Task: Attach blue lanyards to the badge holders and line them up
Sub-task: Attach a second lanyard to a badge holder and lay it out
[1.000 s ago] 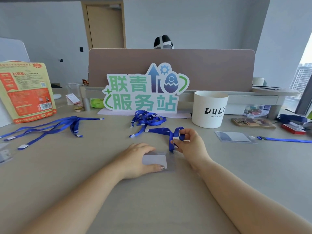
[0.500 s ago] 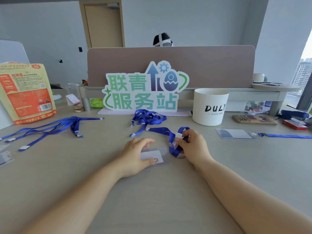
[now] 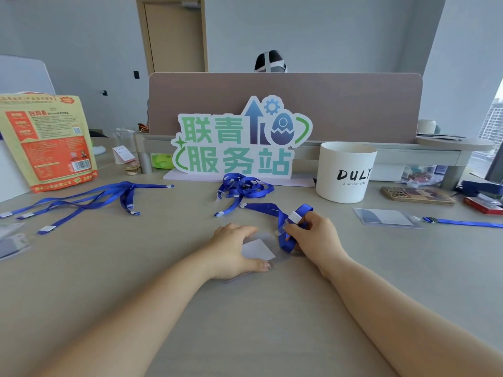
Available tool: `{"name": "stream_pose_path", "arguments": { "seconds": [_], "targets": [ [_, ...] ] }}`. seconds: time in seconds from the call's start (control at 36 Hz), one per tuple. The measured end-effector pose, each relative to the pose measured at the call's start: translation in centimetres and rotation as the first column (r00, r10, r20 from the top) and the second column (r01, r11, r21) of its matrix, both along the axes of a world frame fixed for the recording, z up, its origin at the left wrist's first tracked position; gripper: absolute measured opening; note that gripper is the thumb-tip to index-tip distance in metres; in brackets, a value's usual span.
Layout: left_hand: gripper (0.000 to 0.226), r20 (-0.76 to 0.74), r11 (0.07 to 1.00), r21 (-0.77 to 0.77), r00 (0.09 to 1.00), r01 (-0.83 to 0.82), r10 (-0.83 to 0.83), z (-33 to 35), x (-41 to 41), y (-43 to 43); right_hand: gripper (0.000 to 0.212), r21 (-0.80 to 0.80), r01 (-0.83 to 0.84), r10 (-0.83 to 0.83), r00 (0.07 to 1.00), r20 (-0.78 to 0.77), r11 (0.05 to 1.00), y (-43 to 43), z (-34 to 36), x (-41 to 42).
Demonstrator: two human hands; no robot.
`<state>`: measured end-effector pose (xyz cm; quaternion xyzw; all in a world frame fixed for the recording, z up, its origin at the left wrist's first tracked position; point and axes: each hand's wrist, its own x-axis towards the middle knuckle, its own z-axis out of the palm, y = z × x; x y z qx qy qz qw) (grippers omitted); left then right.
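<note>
A clear badge holder [image 3: 258, 249] with a white card lies on the table under my left hand [image 3: 234, 250], which presses and grips its left side. My right hand [image 3: 313, 236] pinches the clip end of a blue lanyard [image 3: 288, 219] right at the holder's right edge; the strap loops over my fingers. A tangle of loose blue lanyards [image 3: 243, 187] lies behind, and more lanyards [image 3: 89, 198] spread at the left. One finished badge holder [image 3: 385, 217] with its lanyard [image 3: 462, 222] lies at the right.
A white DULY cup [image 3: 345, 172] stands right of a green-lettered sign [image 3: 239, 142]. An orange pouch [image 3: 46, 140] leans at the left, with spare holders [image 3: 12, 242] at the left edge. A phone [image 3: 416, 195] and a red box [image 3: 483, 205] sit at the right.
The badge holder has turned under my left hand, its right corner swinging up. My right hand has brought the lanyard clip closer to the holder's edge.
</note>
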<state>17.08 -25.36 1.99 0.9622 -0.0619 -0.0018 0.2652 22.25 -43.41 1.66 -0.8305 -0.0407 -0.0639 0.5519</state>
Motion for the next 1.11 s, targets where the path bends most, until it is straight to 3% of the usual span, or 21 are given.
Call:
{"name": "stream_pose_path", "arguments": {
  "seconds": [0.17, 0.33, 0.64, 0.75, 0.92, 1.11],
  "targets": [
    [0.094, 0.074, 0.991, -0.132, 0.996, -0.031, 0.042, -0.3, 0.0, 0.4, 0.016, 0.035, 0.015, -0.016, 0.999, 0.032, 0.999, 0.1, 0.3, -0.4],
    [0.119, 0.118, 0.988, -0.123, 0.987, -0.093, 0.107, -0.7, 0.0, 0.7, 0.016, 0.02, 0.024, -0.025, 0.998, 0.066, 1.0, -0.1, 0.3, -0.6],
    [0.112, 0.336, 0.993, -0.066, 0.935, -0.098, 0.114, -0.8, 0.2, 0.5, 0.021, 0.0, 0.027, -0.027, 1.0, 0.008, 1.0, 0.3, 0.5, -0.8],
    [0.113, 0.342, 0.996, -0.035, 0.935, -0.087, 0.094, -0.8, 0.2, 0.5, 0.02, 0.04, 0.012, -0.011, 1.0, -0.011, 0.999, 0.3, 0.7, -0.9],
    [0.115, 0.33, 0.995, -0.009, 0.939, -0.095, 0.092, -0.6, 0.1, 0.4, 0.017, 0.179, -0.062, 0.071, 0.996, -0.045, 0.982, 0.4, 0.9, -1.2],
    [0.115, 0.343, 0.996, 0.0, 0.935, -0.091, 0.086, -0.6, 0.3, 0.7, 0.008, 0.424, -0.14, 0.222, 0.963, -0.151, 0.895, 0.3, 1.4, -1.4]
  ]
}}
